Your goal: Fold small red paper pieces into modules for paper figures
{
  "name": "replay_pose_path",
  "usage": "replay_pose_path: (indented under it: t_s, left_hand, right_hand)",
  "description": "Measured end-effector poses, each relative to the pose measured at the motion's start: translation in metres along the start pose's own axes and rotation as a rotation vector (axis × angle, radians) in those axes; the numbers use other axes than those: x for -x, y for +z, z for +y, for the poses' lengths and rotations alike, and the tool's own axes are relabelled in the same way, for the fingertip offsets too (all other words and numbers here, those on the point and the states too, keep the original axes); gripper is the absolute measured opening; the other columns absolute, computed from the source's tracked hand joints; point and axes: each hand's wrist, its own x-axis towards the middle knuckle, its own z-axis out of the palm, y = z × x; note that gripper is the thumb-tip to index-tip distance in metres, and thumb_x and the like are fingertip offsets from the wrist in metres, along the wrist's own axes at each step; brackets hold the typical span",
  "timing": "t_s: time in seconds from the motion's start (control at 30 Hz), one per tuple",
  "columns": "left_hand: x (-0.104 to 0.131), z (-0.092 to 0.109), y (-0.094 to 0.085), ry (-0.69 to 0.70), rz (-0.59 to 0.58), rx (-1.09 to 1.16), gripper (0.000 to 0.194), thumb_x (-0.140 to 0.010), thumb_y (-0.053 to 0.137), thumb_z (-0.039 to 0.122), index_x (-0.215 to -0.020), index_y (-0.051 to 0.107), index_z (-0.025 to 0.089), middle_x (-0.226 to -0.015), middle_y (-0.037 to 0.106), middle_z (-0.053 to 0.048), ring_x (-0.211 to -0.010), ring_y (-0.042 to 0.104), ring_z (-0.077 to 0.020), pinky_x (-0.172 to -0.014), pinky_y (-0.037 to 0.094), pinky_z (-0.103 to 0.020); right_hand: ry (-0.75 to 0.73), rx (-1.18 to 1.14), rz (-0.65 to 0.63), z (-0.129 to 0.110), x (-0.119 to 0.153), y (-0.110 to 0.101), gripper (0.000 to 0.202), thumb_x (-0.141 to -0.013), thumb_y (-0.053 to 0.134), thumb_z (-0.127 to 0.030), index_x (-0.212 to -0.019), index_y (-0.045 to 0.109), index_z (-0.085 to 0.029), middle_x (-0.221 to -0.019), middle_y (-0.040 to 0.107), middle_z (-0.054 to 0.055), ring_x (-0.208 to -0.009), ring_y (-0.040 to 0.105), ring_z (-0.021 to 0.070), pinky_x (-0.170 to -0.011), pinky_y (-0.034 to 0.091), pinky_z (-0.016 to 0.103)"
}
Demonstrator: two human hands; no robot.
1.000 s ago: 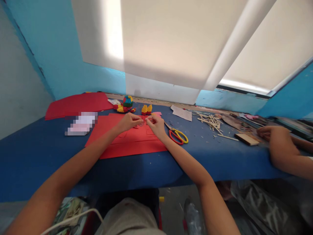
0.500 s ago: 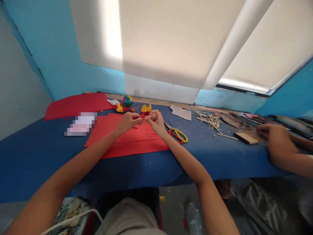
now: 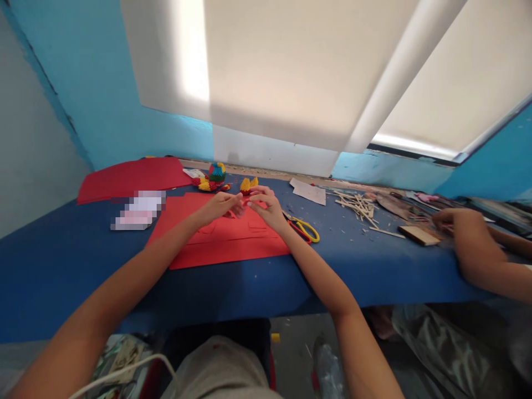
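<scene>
Head view is showing the left hand and the right hand meeting fingertip to fingertip over the far part of a red paper sheet, which is lying flat on the blue table. Both hands are pinching narrowly on a small red paper piece between them; it is too small and blurred to tell its shape or fold. Doing this well, as I judge it, is calling for a light, steady pinch close to the crease line, with the wrists staying low over the red paper sheet so the little piece is not twisting or slipping.

Just beyond the red paper sheet's far edge, a yellow folded-paper figure is standing, and a multicoloured paper ball is sitting farther left of it. Yellow-and-red scissors are lying just beside the sheet's right edge, near the right wrist. A second red sheet is lying beyond the main sheet's far left corner, and a blurred pale patch is resting beside its left edge. Well to the right of the sheet, thin wooden sticks are lying scattered, then a wooden block, where another person's hand is working.
</scene>
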Motion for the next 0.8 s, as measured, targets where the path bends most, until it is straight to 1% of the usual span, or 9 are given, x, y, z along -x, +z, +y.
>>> replay_pose_path:
  t_s: [0.1, 0.2, 0.27, 0.33, 0.4, 0.47, 0.6, 0.7, 0.8]
  left_hand:
    - [0.0, -0.001, -0.004, -0.038, -0.046, 0.061, 0.037, -0.076, 0.061, 0.051, -0.086, 0.068, 0.015, -0.08, 0.068, -0.007, -0.072, 0.063, -0.0146, -0.065, 0.05, -0.024]
    - [0.0, -0.002, -0.006, -0.058, 0.016, 0.105, 0.031, -0.072, 0.066, 0.044, -0.086, 0.067, 0.017, -0.079, 0.067, -0.004, -0.071, 0.063, -0.0138, -0.064, 0.05, -0.024]
    - [-0.001, -0.001, -0.005, -0.056, 0.086, 0.112, 0.028, -0.071, 0.066, 0.041, -0.083, 0.066, 0.016, -0.077, 0.066, -0.004, -0.07, 0.062, -0.0139, -0.061, 0.049, -0.024]
    - [-0.001, 0.0, -0.003, -0.037, 0.157, 0.09, 0.026, -0.071, 0.064, 0.04, -0.081, 0.065, 0.015, -0.076, 0.066, -0.004, -0.07, 0.061, -0.0143, -0.059, 0.048, -0.023]
    - [-0.001, 0.001, -0.001, -0.007, 0.215, 0.056, 0.025, -0.071, 0.064, 0.038, -0.077, 0.065, 0.014, -0.073, 0.065, -0.004, -0.068, 0.061, -0.014, -0.056, 0.045, -0.022]
    - [-0.001, 0.001, 0.0, 0.025, 0.245, 0.027, 0.024, -0.071, 0.063, 0.037, -0.075, 0.065, 0.014, -0.071, 0.065, -0.004, -0.067, 0.06, -0.0135, -0.054, 0.044, -0.021]
    - [-0.001, -0.001, 0.002, 0.024, 0.242, 0.012, 0.024, -0.071, 0.061, 0.037, -0.076, 0.065, 0.014, -0.072, 0.065, -0.005, -0.064, 0.06, -0.0133, -0.053, 0.046, -0.021]
    - [-0.001, -0.002, 0.002, 0.003, 0.198, 0.01, 0.024, -0.072, 0.061, 0.037, -0.079, 0.065, 0.014, -0.074, 0.065, -0.005, -0.065, 0.061, -0.0139, -0.054, 0.049, -0.022]
    - [-0.001, -0.003, 0.002, 0.027, 0.145, 0.012, 0.027, -0.073, 0.062, 0.04, -0.083, 0.065, 0.015, -0.075, 0.064, -0.004, -0.068, 0.062, -0.0149, -0.054, 0.051, -0.022]
  right_hand:
    - [-0.062, 0.05, -0.001, -0.004, 0.001, -0.004, 0.009, -0.079, 0.066, -0.035, -0.081, 0.071, -0.027, -0.119, 0.055, 0.005, -0.111, 0.054, 0.0199, -0.097, 0.045, 0.039]
    - [-0.077, 0.061, 0.009, -0.006, 0.002, -0.005, 0.011, -0.079, 0.065, -0.032, -0.088, 0.069, -0.027, -0.118, 0.056, 0.005, -0.116, 0.052, 0.0208, -0.098, 0.044, 0.039]
    - [-0.043, 0.009, 0.016, -0.005, 0.002, -0.004, 0.018, -0.08, 0.063, -0.032, -0.097, 0.065, -0.026, -0.108, 0.061, 0.006, -0.106, 0.058, 0.0195, -0.094, 0.046, 0.038]
    - [0.036, -0.086, 0.015, -0.003, 0.002, 0.0, 0.025, -0.082, 0.06, -0.035, -0.105, 0.059, -0.025, -0.094, 0.066, 0.004, -0.091, 0.064, 0.017, -0.087, 0.05, 0.036]
    - [0.118, -0.179, 0.01, -0.001, 0.002, 0.003, 0.029, -0.083, 0.058, -0.038, -0.108, 0.054, -0.025, -0.084, 0.067, 0.002, -0.081, 0.066, 0.0153, -0.083, 0.052, 0.034]
    - [0.167, -0.228, 0.005, 0.0, 0.002, 0.005, 0.032, -0.08, 0.061, -0.04, -0.106, 0.053, -0.024, -0.081, 0.068, 0.001, -0.079, 0.066, 0.0152, -0.082, 0.052, 0.033]
    - [0.206, -0.262, 0.003, -0.001, 0.003, 0.006, 0.035, -0.074, 0.067, -0.039, -0.101, 0.053, -0.023, -0.075, 0.067, -0.001, -0.075, 0.067, 0.0155, -0.077, 0.052, 0.031]
    - [0.218, -0.276, -0.018, -0.001, 0.003, 0.006, 0.034, -0.073, 0.067, -0.037, -0.099, 0.052, -0.022, -0.072, 0.066, -0.002, -0.07, 0.066, 0.0149, -0.072, 0.052, 0.03]
    - [0.235, -0.265, -0.049, -0.001, 0.003, 0.006, 0.034, -0.072, 0.068, -0.037, -0.098, 0.053, -0.021, -0.071, 0.066, -0.001, -0.068, 0.066, 0.0149, -0.068, 0.052, 0.029]
